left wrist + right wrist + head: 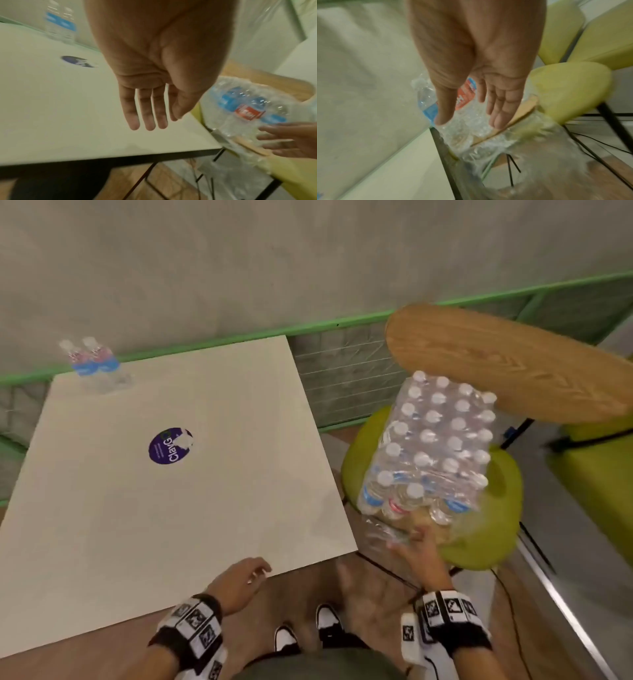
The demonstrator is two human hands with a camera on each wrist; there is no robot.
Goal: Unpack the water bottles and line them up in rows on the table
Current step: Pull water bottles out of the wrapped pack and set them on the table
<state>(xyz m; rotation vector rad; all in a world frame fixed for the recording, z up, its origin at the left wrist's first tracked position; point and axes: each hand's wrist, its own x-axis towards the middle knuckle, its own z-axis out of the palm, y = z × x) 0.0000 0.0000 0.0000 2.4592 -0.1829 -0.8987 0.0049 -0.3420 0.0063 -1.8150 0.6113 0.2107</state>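
A shrink-wrapped pack of water bottles (431, 446) stands on a green chair seat (486, 539) right of the white table (171, 508). Its wrap is torn open at the near end, where loose bottles with blue and red labels (465, 94) show. My right hand (416, 546) reaches into that torn end with straight fingers (498, 119) and holds nothing. My left hand (251, 571) hovers empty over the table's near edge, its fingers (147, 121) relaxed. Two bottles (94, 361) stand side by side at the table's far left corner.
A purple round sticker (170, 446) marks the table's middle. A wooden chair back (513, 364) rises behind the pack. A green rail (308, 326) runs along the grey wall. Another green seat (596, 474) is at far right, and cables (599, 146) lie on the floor.
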